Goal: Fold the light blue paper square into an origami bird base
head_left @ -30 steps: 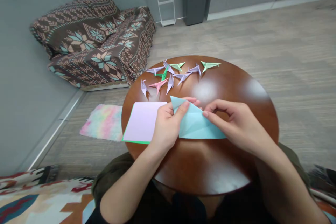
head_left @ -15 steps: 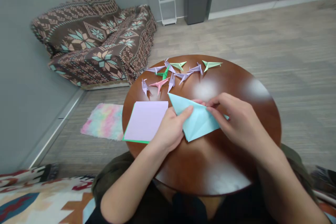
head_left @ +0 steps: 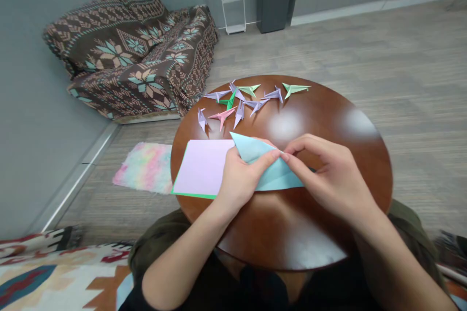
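Note:
A light blue folded paper point(head_left: 274, 175) lies on the round brown table point(head_left: 328, 116), near its middle. My left hand point(head_left: 241, 180) presses on the paper's left part, thumb pinched onto its top fold. My right hand point(head_left: 328, 175) pinches the same fold from the right, fingertips meeting the left thumb. Part of the paper is hidden under both hands. A stack of flat sheets point(head_left: 202, 167), lilac on top with a green edge below, lies just left of my left hand.
Several small folded paper figures point(head_left: 248, 99) in lilac, green and pink lie along the table's far edge. A patterned brown sofa point(head_left: 134, 53) stands at the back left. A pastel rug point(head_left: 144, 167) lies on the floor left of the table.
The blue paper was turned and lifted at one corner half a second ago; now it lies flatter. Both hands have closed together on its top fold.

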`<state>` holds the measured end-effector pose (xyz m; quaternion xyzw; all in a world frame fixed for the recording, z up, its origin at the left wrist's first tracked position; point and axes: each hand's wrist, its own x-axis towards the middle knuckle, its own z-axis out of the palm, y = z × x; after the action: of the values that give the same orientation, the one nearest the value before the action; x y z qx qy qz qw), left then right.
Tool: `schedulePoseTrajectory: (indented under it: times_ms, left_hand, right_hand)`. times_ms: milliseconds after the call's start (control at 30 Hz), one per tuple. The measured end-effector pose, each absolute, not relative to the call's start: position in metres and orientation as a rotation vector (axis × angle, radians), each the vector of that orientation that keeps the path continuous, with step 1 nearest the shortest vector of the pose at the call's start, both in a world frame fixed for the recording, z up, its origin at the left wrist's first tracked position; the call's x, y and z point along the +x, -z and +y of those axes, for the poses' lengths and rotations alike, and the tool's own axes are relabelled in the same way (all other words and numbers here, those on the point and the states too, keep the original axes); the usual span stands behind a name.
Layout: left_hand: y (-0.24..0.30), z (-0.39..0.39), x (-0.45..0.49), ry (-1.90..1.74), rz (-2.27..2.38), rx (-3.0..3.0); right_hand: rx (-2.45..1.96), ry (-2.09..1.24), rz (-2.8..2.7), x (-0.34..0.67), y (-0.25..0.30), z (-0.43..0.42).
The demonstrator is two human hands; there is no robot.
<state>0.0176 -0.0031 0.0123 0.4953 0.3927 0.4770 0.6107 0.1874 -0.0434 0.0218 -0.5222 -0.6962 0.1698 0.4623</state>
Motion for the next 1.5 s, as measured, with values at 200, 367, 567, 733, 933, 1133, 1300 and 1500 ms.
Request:
schedulePoseTrajectory:
  times_ms: [200, 367, 567, 733, 933, 1133, 1300, 1500]
  left_hand:
    - [-0.018, -0.006, 0.018, -1.089, 0.900, 1.274]
    - [-0.016, -0.006, 0.020, -1.119, 0.935, 1.192]
    - [-0.009, -0.001, 0.016, -1.138, 0.911, 1.012]
    - [-0.004, 0.007, 0.016, -1.149, 0.925, 0.885]
    - [-0.007, 0.009, 0.021, -1.122, 0.804, 0.641]
    - [-0.012, 0.009, 0.017, -0.979, 0.726, 0.446]
    - [-0.015, 0.006, 0.019, -0.936, 0.682, 0.374]
    - [-0.013, 0.003, 0.025, -0.899, 0.670, 0.313]
  right_hand:
    - [-1.298, -0.578, -1.631, 0.186, -0.027, -0.047]
    - [-1.331, -0.651, -1.561, 0.184, -0.029, -0.048]
    - [-1.352, -0.653, -1.572, 0.190, -0.028, -0.046]
    - [-1.339, -0.308, -1.770, 0.197, -0.017, -0.042]
    - [-1.211, 0.048, -2.278, 0.188, -0.011, -0.049]
    - [-1.158, -0.047, -2.318, 0.186, -0.009, -0.049]
    - [-1.093, 0.033, -2.299, 0.184, -0.003, -0.045]
    - [-1.169, 0.134, -2.332, 0.171, 0.006, -0.044]
